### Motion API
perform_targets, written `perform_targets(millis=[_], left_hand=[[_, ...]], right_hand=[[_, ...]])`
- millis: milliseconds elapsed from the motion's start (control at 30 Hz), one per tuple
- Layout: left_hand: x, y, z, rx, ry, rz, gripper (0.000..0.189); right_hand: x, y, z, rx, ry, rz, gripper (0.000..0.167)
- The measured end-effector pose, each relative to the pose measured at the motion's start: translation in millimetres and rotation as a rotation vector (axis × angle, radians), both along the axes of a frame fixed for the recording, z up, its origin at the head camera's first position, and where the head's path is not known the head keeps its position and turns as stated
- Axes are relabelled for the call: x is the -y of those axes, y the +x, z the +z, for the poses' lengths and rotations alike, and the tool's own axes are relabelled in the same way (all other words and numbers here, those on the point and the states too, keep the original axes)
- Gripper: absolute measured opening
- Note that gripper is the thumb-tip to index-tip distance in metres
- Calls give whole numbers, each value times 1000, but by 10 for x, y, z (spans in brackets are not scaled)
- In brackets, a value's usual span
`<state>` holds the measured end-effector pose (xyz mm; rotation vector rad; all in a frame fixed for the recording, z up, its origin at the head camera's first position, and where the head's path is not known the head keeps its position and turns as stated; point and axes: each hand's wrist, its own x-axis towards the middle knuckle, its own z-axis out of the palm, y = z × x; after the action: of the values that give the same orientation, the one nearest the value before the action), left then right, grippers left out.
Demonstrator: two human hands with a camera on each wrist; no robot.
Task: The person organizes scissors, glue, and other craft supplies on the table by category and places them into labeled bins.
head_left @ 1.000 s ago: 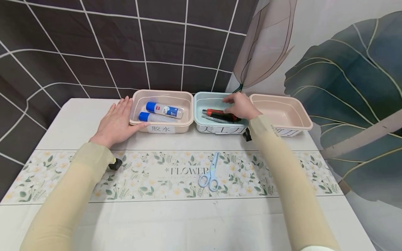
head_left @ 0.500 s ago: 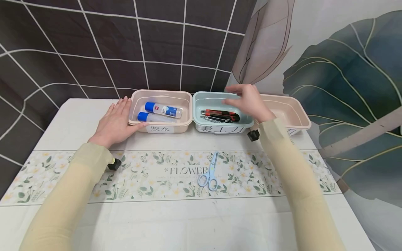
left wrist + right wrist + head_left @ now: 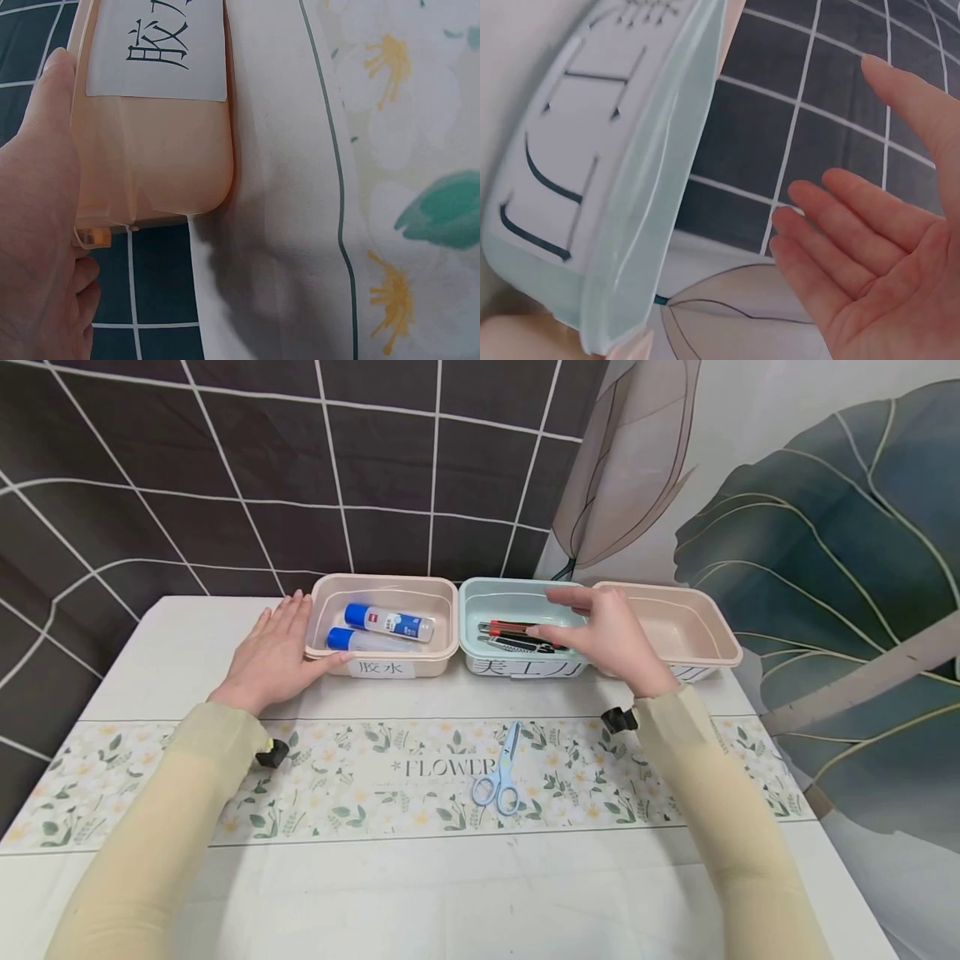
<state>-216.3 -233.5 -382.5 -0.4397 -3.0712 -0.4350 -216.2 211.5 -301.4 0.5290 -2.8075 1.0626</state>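
Observation:
My left hand (image 3: pixel 272 652) rests against the left end of a pink plastic bin (image 3: pixel 435 667), its fingers straight and the thumb along the front rim. In that bin lie two glue bottles (image 3: pixel 390 622) with blue caps. My right hand (image 3: pixel 611 631) hovers over the right end of a light blue bin (image 3: pixel 474 658), thumb spread from relaxed fingers, nothing between them. The right wrist view shows its bare palm (image 3: pixel 885 277) beside the blue bin. Utility knives (image 3: pixel 513 642), red-and-black and silvery, lie inside, partly behind my right thumb.
A second pink bin (image 3: pixel 697 618) stands to the right of the blue one, partly behind my right hand. Light blue scissors (image 3: pixel 502 772) lie on the flowered band of the tablecloth (image 3: pixel 330 893). A dark tiled backdrop (image 3: pixel 390 468) rises behind the bins.
My right hand has risen out of the blue bin, away from the knives, then shifted right and back toward me. The left hand has stayed against the pink bin.

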Motion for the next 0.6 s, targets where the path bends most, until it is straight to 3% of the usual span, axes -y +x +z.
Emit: perform_targets(millis=[367,600], left_hand=[[-3,10,12,5,1,2,112],[-5,10,14,7,-3,-2,112]], right_hand=[[-15,413,-160,20,-41,-22,64],[-22,669,-332,47,-22,-18,74]])
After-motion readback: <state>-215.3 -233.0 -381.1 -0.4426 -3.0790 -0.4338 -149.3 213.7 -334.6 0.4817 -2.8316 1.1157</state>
